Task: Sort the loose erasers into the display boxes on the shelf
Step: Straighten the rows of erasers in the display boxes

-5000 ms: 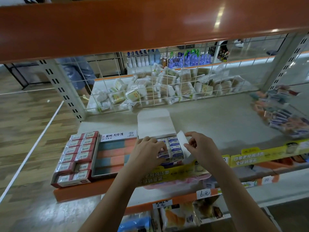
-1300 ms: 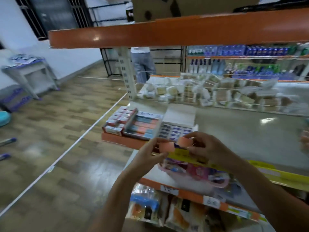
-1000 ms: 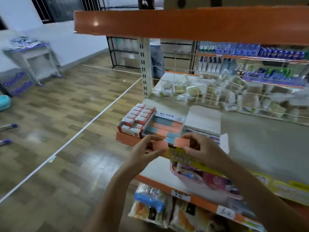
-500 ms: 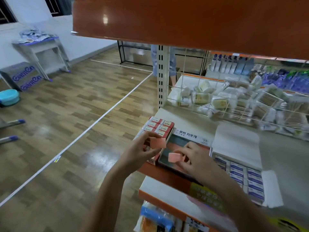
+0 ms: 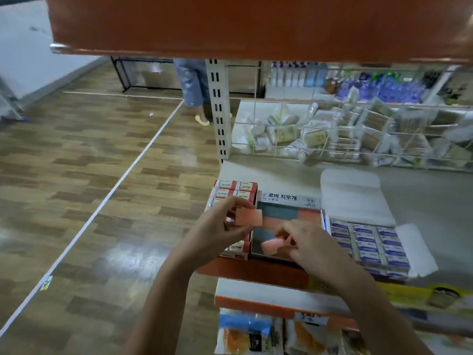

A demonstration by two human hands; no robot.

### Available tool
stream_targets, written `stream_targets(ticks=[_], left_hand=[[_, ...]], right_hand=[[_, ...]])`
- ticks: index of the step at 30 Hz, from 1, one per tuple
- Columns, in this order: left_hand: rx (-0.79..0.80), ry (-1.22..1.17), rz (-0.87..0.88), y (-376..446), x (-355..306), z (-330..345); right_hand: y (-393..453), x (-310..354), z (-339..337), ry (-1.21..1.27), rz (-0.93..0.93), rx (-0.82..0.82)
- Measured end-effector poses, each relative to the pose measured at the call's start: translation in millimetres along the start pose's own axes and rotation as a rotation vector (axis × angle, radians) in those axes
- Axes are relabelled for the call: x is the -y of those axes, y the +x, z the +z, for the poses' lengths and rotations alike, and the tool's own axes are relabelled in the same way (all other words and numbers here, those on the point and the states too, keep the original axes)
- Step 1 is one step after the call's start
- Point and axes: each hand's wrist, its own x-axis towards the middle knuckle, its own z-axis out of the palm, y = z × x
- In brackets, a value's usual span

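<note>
- My right hand (image 5: pixel 304 242) pinches a pink eraser (image 5: pixel 271 245) low over the near end of the middle display box (image 5: pixel 286 221); I should lay it flat, in line with the pink and teal ones already inside.
- My left hand (image 5: pixel 222 226) grips a second pink eraser (image 5: pixel 248 217) just above the box's left edge; best keep it clear until the first is seated.
- Further back, the box's printed flap stands up; nothing should catch it.
</note>
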Motion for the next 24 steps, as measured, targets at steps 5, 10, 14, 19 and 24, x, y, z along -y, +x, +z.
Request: stream_targets(ticks=[5,10,14,19,24], left_hand=[[0.097,0.022,0.074,3.4,9.3,-6.5],[0.185,0.026,0.102,4.3,13.2,-12.9],[0.212,0.061,0.118,5.3,16.7,-14.8],[0.241,0.092,0.132,9.0,15.2,-7.1],[0.251,0.129,0.148,17.3,4.5,14.6]], right_hand=[[-4.5,11.9,8.9,0.013,0.083,-0.045],[-3.4,24.5,16.2,0.043,0.168,-0.070],[-0.8,27.1,15.5,0.101,0.229,-0.065],[-2.0,28.7,10.7,0.031,0.229,-0.075],[-27.5,11.3,-5.4,-0.004,0.316,-0.420]])
